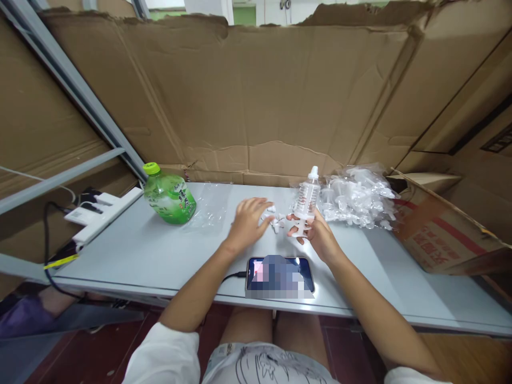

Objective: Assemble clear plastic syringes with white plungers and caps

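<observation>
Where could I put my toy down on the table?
The widest bare patch of table is between the power strip, green bottle and left arm. Another lies between the right arm and cardboard box. It's crowded around the hands, small white pieces, phone and plastic bag.

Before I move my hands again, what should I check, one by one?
1. Right hand has hold of the clear plastic tube: ok.
2. White tip on top of the tube: ok.
3. Left hand has gripped a small white piece: cannot tell, the fingers hide it.
4. More small white pieces lie between the hands: ok.
5. Green bottle has its cap on: ok.
6. Phone well back from the table's front edge: not ok.
</observation>
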Demonstrator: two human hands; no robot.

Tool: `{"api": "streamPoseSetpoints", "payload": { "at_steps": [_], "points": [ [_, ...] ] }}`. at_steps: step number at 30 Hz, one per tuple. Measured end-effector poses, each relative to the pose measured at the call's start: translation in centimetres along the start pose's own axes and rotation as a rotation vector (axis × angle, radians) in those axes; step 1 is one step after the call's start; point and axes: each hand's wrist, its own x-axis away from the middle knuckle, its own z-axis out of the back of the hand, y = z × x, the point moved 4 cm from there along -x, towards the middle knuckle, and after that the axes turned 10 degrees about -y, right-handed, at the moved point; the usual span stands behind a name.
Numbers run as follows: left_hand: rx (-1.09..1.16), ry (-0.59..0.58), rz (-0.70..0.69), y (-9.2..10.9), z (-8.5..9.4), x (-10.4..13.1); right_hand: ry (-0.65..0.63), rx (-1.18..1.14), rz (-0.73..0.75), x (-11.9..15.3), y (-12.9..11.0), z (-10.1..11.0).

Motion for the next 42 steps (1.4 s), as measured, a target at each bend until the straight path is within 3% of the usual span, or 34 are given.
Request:
{"api": "streamPoseSetpoints", "payload": {
  "at_steps": [5,12,15,19,23,26,31,37,42],
  "points": [
    [-0.255,-0.108,0.353,-5.5,2.2,0.4,0.130,0.174,0.017,0.3,-0.8,1.6],
    [-0.288,-0.284,0.731,-10.4,3.6,2.0,0.177,0.242,-0.015,0.6,-0.8,2.3],
    [-0.156,-0.382,0.703,-11.5,2.8,2.2,0.177,0.253,-0.013,0.7,-0.9,2.2],
    [0.043,-0.404,0.555,-11.4,1.2,1.7,0.164,0.269,-0.034,0.7,-1.3,1.9],
    [0.271,-0.293,0.302,-10.2,0.9,0.8,0.180,0.293,-0.034,0.6,-1.4,1.8],
    [0.177,-0.242,0.291,-10.5,1.3,0.8,0.183,0.272,-0.027,0.4,-1.2,2.0],
    [0.098,-0.495,0.305,-10.1,1.1,1.4,0.147,0.334,-0.053,0.3,-0.8,2.2],
    [-0.132,-0.513,0.349,-7.0,2.2,3.0,0.078,0.611,-0.073,0.6,-1.3,1.4],
    [-0.060,-0.504,0.315,-7.0,1.3,5.7,-0.062,0.813,-0.064,1.0,-0.8,0.4]
  ]
}}
